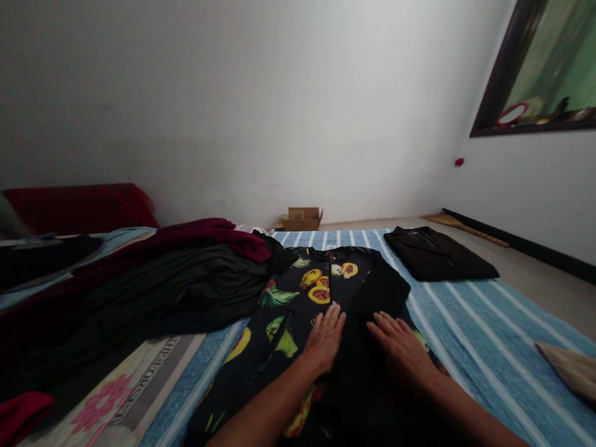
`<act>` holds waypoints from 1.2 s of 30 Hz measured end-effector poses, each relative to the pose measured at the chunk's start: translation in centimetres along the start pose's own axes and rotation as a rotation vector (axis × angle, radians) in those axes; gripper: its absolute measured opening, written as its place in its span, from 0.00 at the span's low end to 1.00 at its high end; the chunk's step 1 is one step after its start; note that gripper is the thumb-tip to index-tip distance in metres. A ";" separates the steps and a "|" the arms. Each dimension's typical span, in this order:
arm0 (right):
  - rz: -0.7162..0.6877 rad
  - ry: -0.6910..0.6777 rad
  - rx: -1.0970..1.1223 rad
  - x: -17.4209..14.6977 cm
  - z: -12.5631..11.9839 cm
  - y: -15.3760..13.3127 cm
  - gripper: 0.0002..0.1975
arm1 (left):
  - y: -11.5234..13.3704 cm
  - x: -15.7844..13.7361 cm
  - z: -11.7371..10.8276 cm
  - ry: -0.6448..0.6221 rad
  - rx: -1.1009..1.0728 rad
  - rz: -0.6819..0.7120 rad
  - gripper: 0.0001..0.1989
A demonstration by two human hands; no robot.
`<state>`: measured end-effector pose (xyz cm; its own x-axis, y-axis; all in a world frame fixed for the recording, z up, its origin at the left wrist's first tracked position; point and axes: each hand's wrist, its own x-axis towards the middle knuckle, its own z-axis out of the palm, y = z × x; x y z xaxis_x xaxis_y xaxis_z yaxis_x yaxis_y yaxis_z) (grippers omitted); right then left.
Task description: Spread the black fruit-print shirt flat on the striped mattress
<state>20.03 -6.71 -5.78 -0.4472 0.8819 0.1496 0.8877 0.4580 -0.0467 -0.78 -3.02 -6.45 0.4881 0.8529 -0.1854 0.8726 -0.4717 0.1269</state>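
Observation:
A black garment with a fruit print [298, 329] lies spread on a blue striped sheet [470, 316], with a zipper running down its chest and a zipped pocket on its left part. One plain black sleeve [372, 292] is folded across its right side. My left hand [326, 335] rests flat on the front of the garment, just below the zipper pull. Over the folded sleeve, my right hand [403, 344] lies with its fingers stretched out. Neither hand grips anything. The garment's lower end is dark and partly hidden by my forearms.
A pile of dark green and maroon clothes [205, 279] lies to the left. A folded black garment [437, 253] sits at the back right. Beyond the bedding are a small cardboard box [302, 219] by the wall and a red covered object [79, 208]. A beige item [570, 369] is at far right.

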 end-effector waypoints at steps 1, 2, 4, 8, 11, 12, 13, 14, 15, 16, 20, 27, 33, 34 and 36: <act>-0.024 -0.047 0.048 -0.6 -0.5 -1.3 0.31 | 0.0 0.0 0.0 0.007 0.010 -0.010 0.35; -0.050 -0.092 0.098 -1.2 -0.9 -2.5 0.32 | 0.1 0.1 0.1 0.016 0.023 -0.017 0.33; -0.092 -0.153 0.200 -2.1 -1.3 -4.5 0.33 | 0.1 0.2 0.2 0.028 0.048 -0.021 0.32; -0.161 -0.217 0.346 -2.8 -0.6 -6.4 0.35 | 0.0 0.3 0.2 0.032 0.075 -0.017 0.32; -0.181 -0.261 0.370 -2.8 0.4 -6.8 0.37 | 0.0 0.4 -0.1 0.037 0.093 -0.020 0.33; -0.188 -0.268 0.372 -2.9 0.5 -7.0 0.38 | 0.0 0.4 -0.2 0.038 0.098 -0.013 0.33; -0.196 -0.271 0.374 -3.0 0.6 -7.2 0.39 | -0.1 0.4 -0.2 0.036 0.101 -0.003 0.34; -0.204 -0.273 0.379 -3.2 0.6 -7.4 0.41 | -0.1 0.4 -0.3 0.034 0.103 0.003 0.35; -0.209 -0.274 0.387 -3.4 0.4 -7.7 0.41 | -0.1 0.4 -0.3 0.033 0.103 0.006 0.35; -0.211 -0.269 0.398 -3.6 0.1 -7.9 0.42 | -0.1 0.4 -0.2 0.036 0.103 0.007 0.35; -0.166 -0.208 0.441 -4.2 -1.5 -8.7 0.38 | -0.2 0.5 0.1 0.074 0.109 0.008 0.32; -0.078 -0.075 0.456 -4.5 -2.3 -9.3 0.16 | -0.1 0.5 0.1 0.092 0.093 -0.005 0.30; 0.002 0.055 0.768 -4.2 -2.6 -8.3 0.13 | -0.1 0.4 0.0 0.092 0.069 0.008 0.31; 0.032 0.074 0.853 -4.1 -2.7 -7.9 0.13 | -0.1 0.4 0.1 0.096 0.063 0.015 0.31; 0.113 0.131 1.012 -4.1 -2.8 -7.3 0.14 | -0.1 0.3 0.1 0.104 0.045 0.016 0.32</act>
<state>15.65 -13.97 -3.26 -0.2974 0.9343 0.1964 0.3886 0.3064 -0.8690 -0.68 -2.74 -6.61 0.4988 0.8629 -0.0810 0.8661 -0.4928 0.0843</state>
